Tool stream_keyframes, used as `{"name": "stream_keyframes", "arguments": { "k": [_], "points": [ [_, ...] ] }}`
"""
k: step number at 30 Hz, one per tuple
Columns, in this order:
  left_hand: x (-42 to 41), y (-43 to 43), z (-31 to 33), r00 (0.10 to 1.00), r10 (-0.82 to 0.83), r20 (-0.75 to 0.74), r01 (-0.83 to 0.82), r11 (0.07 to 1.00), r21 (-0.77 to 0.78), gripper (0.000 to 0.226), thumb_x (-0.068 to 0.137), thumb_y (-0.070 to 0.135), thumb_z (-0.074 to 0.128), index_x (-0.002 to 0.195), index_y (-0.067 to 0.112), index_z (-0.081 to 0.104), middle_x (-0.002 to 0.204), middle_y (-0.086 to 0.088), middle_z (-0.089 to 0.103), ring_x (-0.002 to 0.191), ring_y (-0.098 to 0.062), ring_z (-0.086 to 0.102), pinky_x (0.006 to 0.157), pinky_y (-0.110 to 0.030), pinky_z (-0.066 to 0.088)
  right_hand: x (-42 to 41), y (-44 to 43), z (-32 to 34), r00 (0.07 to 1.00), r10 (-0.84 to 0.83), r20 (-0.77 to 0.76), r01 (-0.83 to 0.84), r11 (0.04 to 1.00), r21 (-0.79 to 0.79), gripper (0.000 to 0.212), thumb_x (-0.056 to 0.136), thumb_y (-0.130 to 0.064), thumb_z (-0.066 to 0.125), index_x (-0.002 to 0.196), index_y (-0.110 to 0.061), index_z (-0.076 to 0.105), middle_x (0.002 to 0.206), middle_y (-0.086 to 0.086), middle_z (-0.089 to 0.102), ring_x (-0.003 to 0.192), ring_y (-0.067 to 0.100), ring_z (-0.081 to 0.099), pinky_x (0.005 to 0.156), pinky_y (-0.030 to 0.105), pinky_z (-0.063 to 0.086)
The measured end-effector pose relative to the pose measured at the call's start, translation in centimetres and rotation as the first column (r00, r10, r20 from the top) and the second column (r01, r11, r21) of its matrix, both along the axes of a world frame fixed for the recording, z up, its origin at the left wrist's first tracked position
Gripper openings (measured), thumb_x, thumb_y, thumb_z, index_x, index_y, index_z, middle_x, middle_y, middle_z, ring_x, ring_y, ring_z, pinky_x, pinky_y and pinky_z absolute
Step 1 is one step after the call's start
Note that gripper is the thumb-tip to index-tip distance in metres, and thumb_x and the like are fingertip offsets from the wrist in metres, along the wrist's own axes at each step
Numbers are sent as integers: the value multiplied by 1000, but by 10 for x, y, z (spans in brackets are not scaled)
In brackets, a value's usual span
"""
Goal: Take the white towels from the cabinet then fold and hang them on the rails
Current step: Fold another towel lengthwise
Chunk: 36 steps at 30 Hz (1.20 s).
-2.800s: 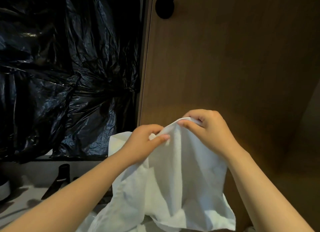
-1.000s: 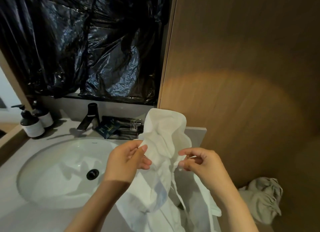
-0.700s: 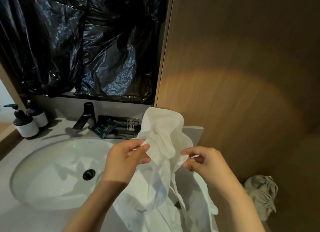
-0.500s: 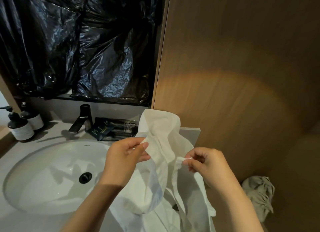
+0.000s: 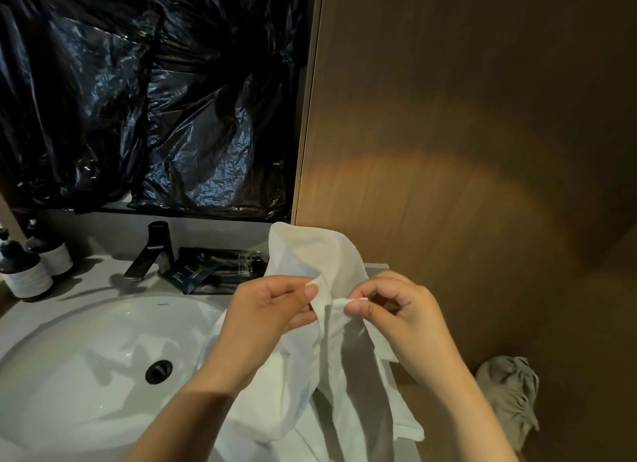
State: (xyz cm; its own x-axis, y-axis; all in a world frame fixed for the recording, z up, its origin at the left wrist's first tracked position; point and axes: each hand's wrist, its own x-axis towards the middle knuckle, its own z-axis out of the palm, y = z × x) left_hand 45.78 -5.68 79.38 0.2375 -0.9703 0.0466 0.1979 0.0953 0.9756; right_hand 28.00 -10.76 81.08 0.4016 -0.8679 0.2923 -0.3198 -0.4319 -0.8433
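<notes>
Head view, nearest to farthest. Two bare forearms rise from the lower edge. The left hand (image 5: 272, 310) and the right hand (image 5: 403, 320) meet at chest level, almost touching. Each pinches a hem corner of the white towel (image 5: 362, 375), with the fingers (image 5: 358, 311) curled and clamped on the cloth against the thumb. The grip at two neighbouring corners probably serves to match the edges, so that the first fold comes out square. Holding the cloth up lets its weight pull the panels straight.

The towel is thus in the air, in both hands. One loop stands up behind the knuckles, and the rest drapes down over the right part of the basin (image 5: 86, 358) and the tabletop (image 5: 100, 272) edge. The trailing part lies crumpled, so the fold appears barely begun. No rail is in view, and hanging is not yet possible from this position.

In the basin the drain (image 5: 158, 371) shows dark. Behind it stand a black tap (image 5: 151, 251), a tray of dark packets (image 5: 213, 268) and, far left, two pump bottles (image 5: 24, 272). The loose cloth hangs near the tap and the packets and could snag or sweep them. On the lower right, a grey cloth (image 5: 510, 392) lies bundled at the foot of the wooden panel (image 5: 448, 116). A black plastic sheet (image 5: 155, 99) covers the wall above the tap.
</notes>
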Motion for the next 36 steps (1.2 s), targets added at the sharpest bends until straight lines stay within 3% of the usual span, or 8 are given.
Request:
{"name": "stream_keyframes", "arguments": {
  "k": [9,16,23,27,30,33,36],
  "points": [
    [-2,5,-4,978,-37,206,42,999,-20,20,93,10,59,102,15,75,92,-1,76,88,-18,72,77,-26,58,14,0,-2,1000,10,12,-9,999,-48,12,83,-14,74,75,-22,73,79,-9,64,80,8,58,67,13,44],
    [0,15,-6,951,-104,289,123,991,-48,20,92,23,59,105,24,74,98,4,75,95,-16,70,86,-31,56,15,1,-10,1000,-22,0,22,999,-42,8,85,-21,72,78,-25,73,81,-10,64,83,11,60,71,19,49],
    [-2,20,-12,912,75,403,-29,992,-119,20,93,20,58,103,31,71,95,16,73,94,-9,69,85,-30,57,18,3,-12,999,-4,33,4,1000,-19,10,86,-20,72,82,-29,72,85,-11,67,84,13,61,72,21,53],
    [2,17,-9,870,154,469,-79,981,-176,24,97,18,51,103,33,68,96,21,69,96,-4,65,81,-22,55,17,-3,-10,998,18,-61,-20,1000,-22,10,89,-28,68,83,-36,70,87,-18,66,87,6,60,72,18,51],
    [14,11,-1,862,211,461,-119,968,-220,26,98,11,49,103,28,68,96,19,69,91,-2,65,77,-19,51,15,-11,-10,993,26,-114,-31,999,-39,10,90,-30,66,82,-33,69,85,-13,66,80,9,60,67,20,49],
    [25,7,5,867,174,466,-92,977,-194,30,99,8,47,101,28,69,95,13,70,91,-8,66,81,-32,54,17,-15,-8,993,40,-113,-46,998,-50,7,91,-30,65,84,-32,66,86,-12,65,77,10,61,66,23,48],
    [29,9,7,853,131,506,-51,984,-170,34,99,8,47,97,34,68,95,10,70,92,-13,66,85,-44,54,22,-20,-3,989,92,-120,-107,986,-130,7,91,-28,65,84,-31,65,102,-22,63,98,5,59,76,24,50]
  ]
}}
